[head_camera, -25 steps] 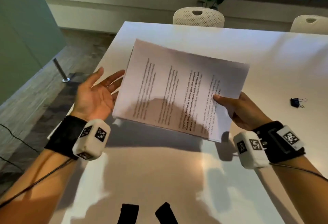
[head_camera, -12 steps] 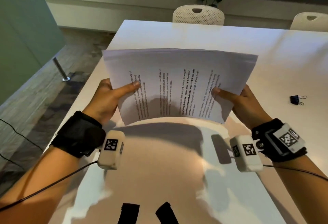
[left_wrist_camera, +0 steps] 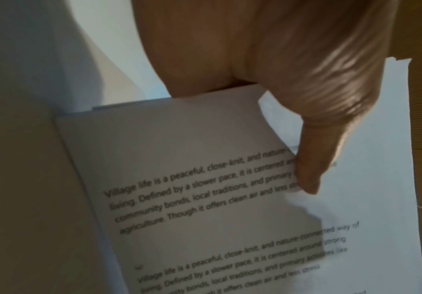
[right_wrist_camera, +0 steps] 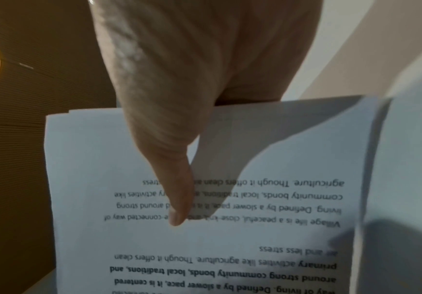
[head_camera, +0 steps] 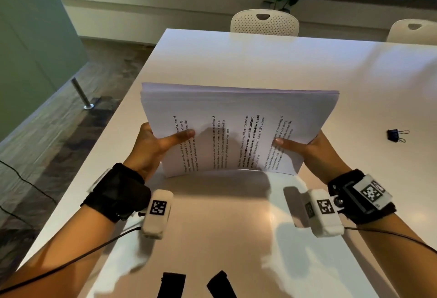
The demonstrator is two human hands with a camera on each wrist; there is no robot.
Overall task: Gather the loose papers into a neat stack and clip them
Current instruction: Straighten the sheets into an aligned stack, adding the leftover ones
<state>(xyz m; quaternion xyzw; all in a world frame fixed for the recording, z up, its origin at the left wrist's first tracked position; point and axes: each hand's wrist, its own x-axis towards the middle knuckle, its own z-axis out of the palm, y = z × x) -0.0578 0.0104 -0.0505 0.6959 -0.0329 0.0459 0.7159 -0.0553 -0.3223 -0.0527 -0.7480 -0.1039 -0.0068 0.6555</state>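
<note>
A stack of printed white papers [head_camera: 238, 118] stands nearly upright on its long lower edge on the white table [head_camera: 236, 61]. My left hand [head_camera: 156, 143] grips its left side, thumb lying across the front sheet. My right hand [head_camera: 307, 146] grips the right side the same way. The left wrist view shows the papers [left_wrist_camera: 229, 199] with my left hand [left_wrist_camera: 310, 159] pinching them by the thumb. Seen from the right wrist, the papers [right_wrist_camera: 229, 248] sit under the thumb of my right hand [right_wrist_camera: 177, 189]. A black binder clip [head_camera: 395, 135] lies on the table to the right, apart from both hands.
Two white chairs [head_camera: 264, 22] stand at the table's far side. The table's left edge drops to the floor, where a metal post [head_camera: 81, 94] stands. Two black objects [head_camera: 172, 284] lie at the near table edge.
My left hand went from open beside the sheets to gripping their left side. The papers swung from slanted and flat to upright with their edges squared.
</note>
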